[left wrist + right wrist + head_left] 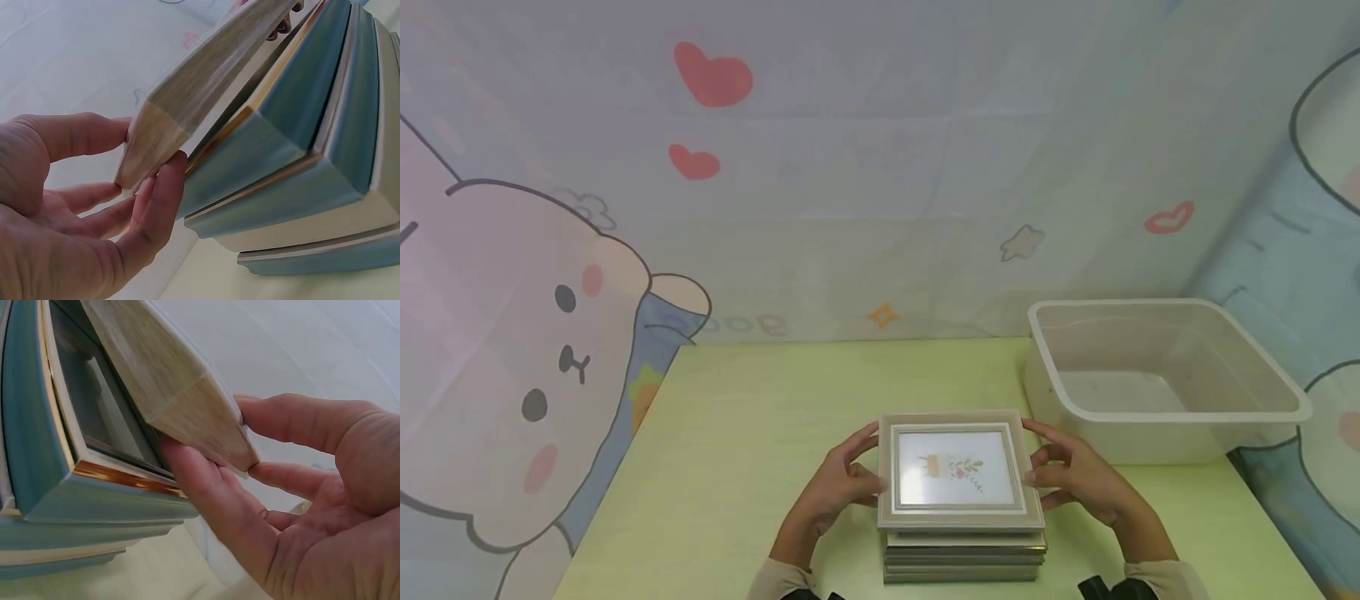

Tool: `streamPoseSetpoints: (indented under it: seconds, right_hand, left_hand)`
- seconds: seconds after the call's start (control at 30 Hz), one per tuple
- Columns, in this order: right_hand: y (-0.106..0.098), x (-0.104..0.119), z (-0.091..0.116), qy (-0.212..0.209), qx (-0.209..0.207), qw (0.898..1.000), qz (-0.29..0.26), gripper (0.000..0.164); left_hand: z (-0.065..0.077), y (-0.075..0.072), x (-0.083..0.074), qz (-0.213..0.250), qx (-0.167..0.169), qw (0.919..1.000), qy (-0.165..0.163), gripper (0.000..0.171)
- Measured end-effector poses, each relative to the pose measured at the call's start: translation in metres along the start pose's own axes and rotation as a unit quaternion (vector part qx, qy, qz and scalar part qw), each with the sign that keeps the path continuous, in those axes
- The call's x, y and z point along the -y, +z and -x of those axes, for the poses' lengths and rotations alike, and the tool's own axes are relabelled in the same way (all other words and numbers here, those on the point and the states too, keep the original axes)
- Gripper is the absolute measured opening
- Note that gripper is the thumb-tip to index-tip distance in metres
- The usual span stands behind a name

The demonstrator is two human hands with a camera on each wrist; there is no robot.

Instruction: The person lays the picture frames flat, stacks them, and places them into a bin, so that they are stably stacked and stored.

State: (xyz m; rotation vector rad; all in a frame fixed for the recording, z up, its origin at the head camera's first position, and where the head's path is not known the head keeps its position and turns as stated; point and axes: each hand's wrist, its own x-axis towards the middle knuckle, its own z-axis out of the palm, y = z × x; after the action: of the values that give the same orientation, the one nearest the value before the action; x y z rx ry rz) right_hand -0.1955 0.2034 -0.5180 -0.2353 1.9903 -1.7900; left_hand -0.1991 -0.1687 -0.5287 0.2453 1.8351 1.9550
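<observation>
A picture frame (961, 468) with a pale border and a small plant print is held between both hands, over a stack of picture frames (964, 563). My left hand (838, 485) grips its left side; in the left wrist view the thumb and fingers pinch the wood-grain edge (181, 94). My right hand (1081, 482) holds the opposite side, and in the right wrist view its fingers reach under the corner (200, 419). The held frame is tilted, with a gap to the frame below. That lower frame (119, 487) has blue-green sides, a gold-coloured rim and dark glass.
A whitish plastic tub (1172, 437) stands at the back right of the yellow-green table (745, 433), close to the right hand. Behind the table hangs a cartoon-printed cloth (880, 167); more printed cloth (1300, 267) borders the right side.
</observation>
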Motion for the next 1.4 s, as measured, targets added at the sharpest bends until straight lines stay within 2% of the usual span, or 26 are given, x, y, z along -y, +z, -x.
streamPoseSetpoints:
  seconds: [0.3,0.8,1.1,1.4]
  right_hand:
    - [-0.001,-0.004,0.003,-0.011,0.007,1.0,0.015,0.086]
    - [0.008,-0.004,0.004,0.029,-0.049,0.998,0.036,0.075]
    - [0.01,-0.005,0.004,0.017,-0.06,0.997,0.039,0.072]
    - [0.011,-0.008,0.006,0.024,-0.066,0.997,0.034,0.071]
  left_hand:
    - [0.002,0.005,-0.001,-0.053,-0.01,0.9985,0.0,0.085]
    - [0.002,0.017,-0.01,-0.11,-0.032,0.9932,-0.025,0.088]
    - [0.0,0.018,-0.011,-0.117,-0.043,0.9918,-0.029,0.089]
    - [0.003,0.023,-0.009,-0.117,-0.052,0.9915,-0.025,0.088]
